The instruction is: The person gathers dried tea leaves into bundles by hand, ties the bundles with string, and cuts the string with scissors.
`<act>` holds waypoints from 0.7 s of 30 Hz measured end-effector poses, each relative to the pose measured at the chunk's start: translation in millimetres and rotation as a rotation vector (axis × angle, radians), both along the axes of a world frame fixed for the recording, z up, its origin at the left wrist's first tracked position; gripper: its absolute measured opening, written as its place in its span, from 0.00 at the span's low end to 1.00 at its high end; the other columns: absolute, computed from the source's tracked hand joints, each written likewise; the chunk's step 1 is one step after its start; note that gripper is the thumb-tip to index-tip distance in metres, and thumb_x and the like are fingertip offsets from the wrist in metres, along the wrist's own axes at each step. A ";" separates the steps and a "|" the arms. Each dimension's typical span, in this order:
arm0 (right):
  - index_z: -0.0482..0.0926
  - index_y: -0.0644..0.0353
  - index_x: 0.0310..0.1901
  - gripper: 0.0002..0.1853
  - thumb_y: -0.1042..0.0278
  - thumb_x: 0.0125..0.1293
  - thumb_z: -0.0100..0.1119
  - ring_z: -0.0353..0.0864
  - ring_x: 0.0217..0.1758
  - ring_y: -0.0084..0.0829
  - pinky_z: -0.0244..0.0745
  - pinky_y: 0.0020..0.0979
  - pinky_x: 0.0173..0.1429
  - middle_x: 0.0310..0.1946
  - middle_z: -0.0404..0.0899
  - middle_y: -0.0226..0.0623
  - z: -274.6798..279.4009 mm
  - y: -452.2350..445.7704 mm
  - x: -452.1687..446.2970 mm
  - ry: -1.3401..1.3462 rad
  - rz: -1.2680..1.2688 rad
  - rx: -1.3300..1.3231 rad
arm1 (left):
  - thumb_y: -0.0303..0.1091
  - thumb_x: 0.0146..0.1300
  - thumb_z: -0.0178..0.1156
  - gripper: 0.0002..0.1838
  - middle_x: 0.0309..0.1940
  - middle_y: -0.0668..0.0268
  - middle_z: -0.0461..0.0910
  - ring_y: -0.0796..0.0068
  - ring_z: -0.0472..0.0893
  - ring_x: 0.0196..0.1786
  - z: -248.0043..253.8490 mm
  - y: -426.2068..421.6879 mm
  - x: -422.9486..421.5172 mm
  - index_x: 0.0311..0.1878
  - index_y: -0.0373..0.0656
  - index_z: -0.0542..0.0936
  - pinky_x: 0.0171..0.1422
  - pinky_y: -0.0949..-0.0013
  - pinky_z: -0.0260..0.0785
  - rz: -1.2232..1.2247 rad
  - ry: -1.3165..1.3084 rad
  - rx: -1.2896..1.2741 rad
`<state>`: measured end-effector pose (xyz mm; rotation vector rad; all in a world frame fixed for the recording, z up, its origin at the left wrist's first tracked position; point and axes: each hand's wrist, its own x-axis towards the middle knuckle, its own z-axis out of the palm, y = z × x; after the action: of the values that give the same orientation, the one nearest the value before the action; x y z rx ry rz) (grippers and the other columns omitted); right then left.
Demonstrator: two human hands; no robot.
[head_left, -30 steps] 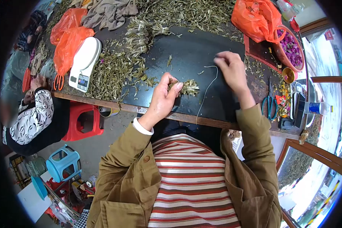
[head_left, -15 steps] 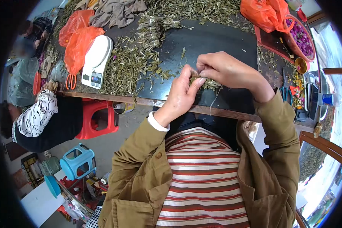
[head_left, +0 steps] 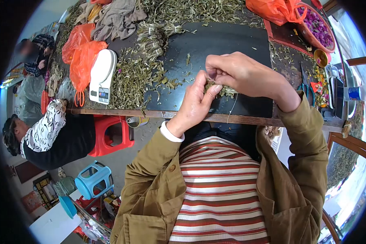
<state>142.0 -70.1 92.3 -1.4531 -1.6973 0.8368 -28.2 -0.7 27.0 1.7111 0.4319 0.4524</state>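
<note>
My left hand [head_left: 195, 99] is closed round a small bundle of dried leaves [head_left: 228, 90], whose pale ends stick out to the right below my other hand. Just above it, the bent fingers of my right hand [head_left: 242, 73] pinch a thin thread [head_left: 210, 79] at the bundle; the fingertips are partly hidden. A loose white thread end [head_left: 232, 109] hangs from the bundle over the table edge. Both hands are above a black board [head_left: 248, 44]. Left of the board lies a heap of loose dried leaves [head_left: 128, 85], with tied bundles [head_left: 151, 40] stacked behind it.
A white scale [head_left: 101, 75] stands at the left by orange plastic bags [head_left: 83, 57] and a grey cloth [head_left: 117, 18]. At the right are a basket of purple flowers [head_left: 332, 40], a brass-coloured bowl [head_left: 320, 59] and scissors [head_left: 305, 87]. Another person [head_left: 44, 130] sits at the left.
My right hand has risen slightly and its fingers have opened a little from the bundle, with thread showing between. The left hand keeps its hold. The camera view has shifted slightly.
</note>
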 end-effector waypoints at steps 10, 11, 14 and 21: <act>0.74 0.61 0.37 0.05 0.77 0.60 0.58 0.67 0.28 0.18 0.63 0.21 0.32 0.28 0.75 0.28 -22.7 -9.8 10.5 0.417 -0.151 -0.185 | 0.30 0.69 0.52 0.04 0.24 0.71 0.70 0.81 0.65 0.24 16.5 2.5 -2.1 0.39 0.43 0.67 0.31 0.76 0.61 -0.024 -0.097 -0.481; 0.74 0.61 0.37 0.05 0.77 0.60 0.58 0.67 0.28 0.18 0.63 0.21 0.32 0.28 0.75 0.28 -31.4 -12.5 12.2 0.408 -0.139 -0.188 | 0.30 0.69 0.52 0.04 0.24 0.71 0.70 0.81 0.65 0.24 17.1 3.6 -2.1 0.39 0.43 0.67 0.31 0.76 0.61 -0.013 -0.108 -0.480; 0.75 0.61 0.40 0.06 0.76 0.61 0.61 0.70 0.33 0.17 0.67 0.20 0.37 0.32 0.76 0.28 -58.6 -31.9 17.0 0.708 -0.340 -0.157 | 0.30 0.69 0.51 0.04 0.24 0.71 0.69 0.81 0.65 0.24 17.4 6.8 -2.1 0.39 0.43 0.67 0.30 0.75 0.61 0.015 -0.135 -0.636; 0.75 0.61 0.41 0.08 0.76 0.60 0.62 0.71 0.33 0.14 0.69 0.17 0.38 0.33 0.76 0.28 -17.5 -25.7 7.1 0.767 -0.360 -0.070 | 0.30 0.69 0.51 0.04 0.24 0.71 0.69 0.81 0.65 0.24 -12.3 1.0 -1.4 0.39 0.43 0.67 0.30 0.75 0.61 0.018 0.011 -0.177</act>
<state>149.2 -95.7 74.7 -1.2015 -0.8171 1.0703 -29.6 0.3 14.6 1.5397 0.4815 0.4061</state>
